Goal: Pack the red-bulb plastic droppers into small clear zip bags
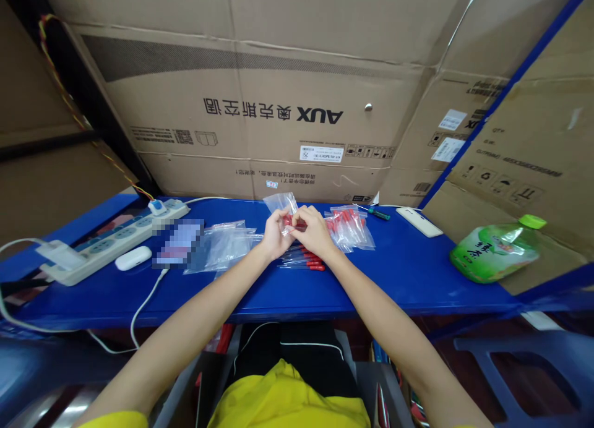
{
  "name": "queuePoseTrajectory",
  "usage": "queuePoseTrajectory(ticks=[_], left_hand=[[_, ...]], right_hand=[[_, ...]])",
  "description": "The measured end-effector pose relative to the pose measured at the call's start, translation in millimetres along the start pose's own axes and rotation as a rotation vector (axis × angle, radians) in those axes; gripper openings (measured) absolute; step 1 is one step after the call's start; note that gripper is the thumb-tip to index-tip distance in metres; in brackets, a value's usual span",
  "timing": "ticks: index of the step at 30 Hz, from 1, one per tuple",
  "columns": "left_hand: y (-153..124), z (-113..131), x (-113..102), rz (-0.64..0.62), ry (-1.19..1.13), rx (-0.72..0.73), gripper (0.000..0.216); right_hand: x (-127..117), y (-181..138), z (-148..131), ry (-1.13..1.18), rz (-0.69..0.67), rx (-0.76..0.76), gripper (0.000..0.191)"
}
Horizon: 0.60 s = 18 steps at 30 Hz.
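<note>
My left hand [275, 233] and my right hand [314, 230] meet over the middle of the blue shelf [399, 273]. Both are closed on a small clear plastic bag [281, 205] with red-capped pieces at its mouth. The bag's top sticks up above my fingers. Just under my hands lie several loose red-tipped pieces [306, 261]. To the right sits a pile of filled bags with red pieces [350, 227]. To the left lies a stack of clear bags [225, 245] with nothing visible in them.
A white power strip [111, 239], an earbud case [133, 258] and a blurred phone [179, 242] lie at left, with a white cable. A small screwdriver [377, 214], a white flat device [418, 221] and a green bottle [499, 248] on its side lie at right. Cardboard boxes [260, 94] wall the back.
</note>
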State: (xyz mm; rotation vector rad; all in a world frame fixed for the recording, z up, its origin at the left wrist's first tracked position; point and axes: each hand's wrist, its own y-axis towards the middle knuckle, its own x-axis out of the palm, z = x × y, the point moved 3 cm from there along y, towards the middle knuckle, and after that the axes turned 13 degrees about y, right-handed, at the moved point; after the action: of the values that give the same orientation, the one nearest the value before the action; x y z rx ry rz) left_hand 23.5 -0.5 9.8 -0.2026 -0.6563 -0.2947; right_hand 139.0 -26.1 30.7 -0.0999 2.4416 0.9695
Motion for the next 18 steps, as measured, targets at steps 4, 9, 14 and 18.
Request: queuePoseTrajectory(ticks=[4,9,14,18], left_hand=[[-1.5,5.4,4.5,-0.109,0.001,0.039,0.034],[-5.4,16.6,5.3,-0.149,-0.031,0.096,0.064],[-7.2,23.4,2.6,-0.136,-0.059,0.052,0.075],[-4.5,28.3,-3.2,-0.13,-0.062,0.065,0.072]], right_hand=[[-4.7,0.7,-0.6,0.045,-0.007,-0.018,0.016],[-13.3,1.6,0.2,0.052,0.008,-0.087,0.01],[-17.0,1.7,4.2,0.166,-0.016,-0.102,0.013],[-20.2,1.5,1.3,0.261,-0.039,-0.121,0.018]])
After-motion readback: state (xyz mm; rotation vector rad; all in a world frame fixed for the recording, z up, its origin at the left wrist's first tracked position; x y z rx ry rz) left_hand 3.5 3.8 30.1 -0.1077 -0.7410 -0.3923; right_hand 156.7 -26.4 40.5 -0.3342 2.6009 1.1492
